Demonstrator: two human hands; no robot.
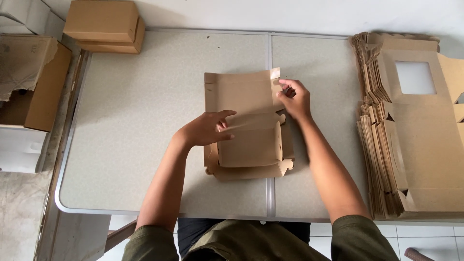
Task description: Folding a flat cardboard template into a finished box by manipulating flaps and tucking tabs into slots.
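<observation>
Both hands (208, 129) (295, 99) fold kraft box (249, 145), lid pointing away.

A speckled grey folding surface (135, 121) with a pale metal rim and a metal seam down its middle stands against a plain white wall (290, 14), in soft, even light with faint shadows. On the left, beside the surface, stand an open brown cardboard carton with a torn flap (34, 82), white boxes (19, 150) under it, and two closed flat brown cardboard boxes stacked one on the other (104, 26) by the wall. Grey concrete floor (17, 217) shows at lower left, and white floor tiles (425, 239) at lower right.
</observation>
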